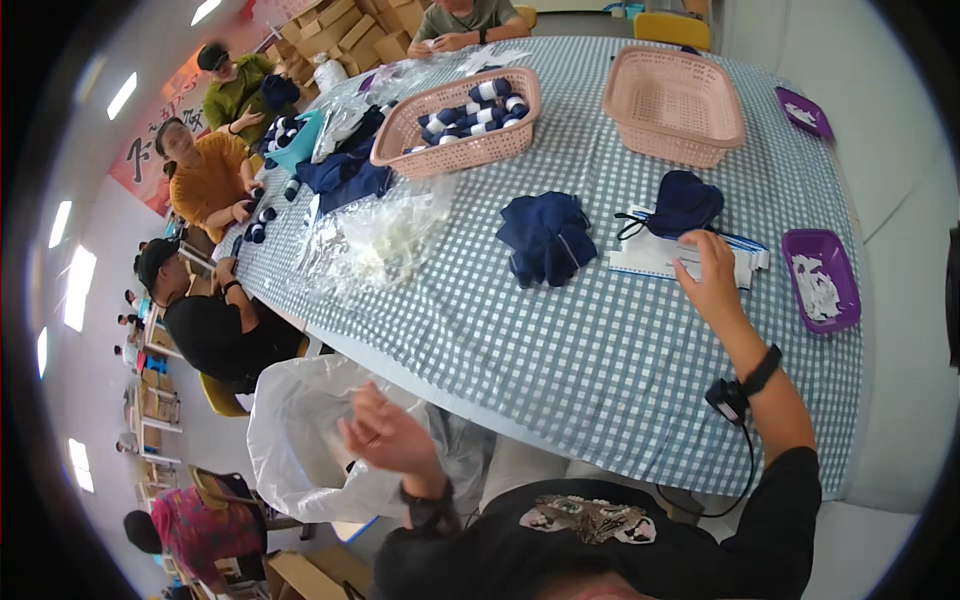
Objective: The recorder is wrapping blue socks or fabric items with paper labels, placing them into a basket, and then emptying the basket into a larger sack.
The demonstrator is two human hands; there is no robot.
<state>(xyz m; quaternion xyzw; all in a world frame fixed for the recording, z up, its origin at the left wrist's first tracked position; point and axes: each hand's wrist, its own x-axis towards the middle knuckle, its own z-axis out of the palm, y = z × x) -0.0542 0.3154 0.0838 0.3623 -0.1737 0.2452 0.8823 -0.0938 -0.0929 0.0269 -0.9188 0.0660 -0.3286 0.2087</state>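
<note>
I see my left hand (pixel 388 432) raised with fingers loosely spread, gripping nothing, above the white plastic bag (pixel 300 430), folded navy cloth (pixel 545 238) between hands, while my right hand (pixel 712 280) presses open-fingered on the white paper labels (pixel 650 258), purple tray (pixel 822 278) just beyond.

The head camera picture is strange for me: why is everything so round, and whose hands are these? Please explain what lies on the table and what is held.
The camera sits on a person's head and looks down, and its very wide lens bends straight edges. The two forearms rising from the bottom belong to that person.

The right hand touches a stack of white paper labels on the blue checked tablecloth. The left hand is lifted beside the table over a white plastic bag; it seems to hold nothing.

On the table lie dark blue folded cloth, two pink baskets, one empty and one holding rolled socks, and two purple trays with white scraps. Other people sit along the far side.
</note>
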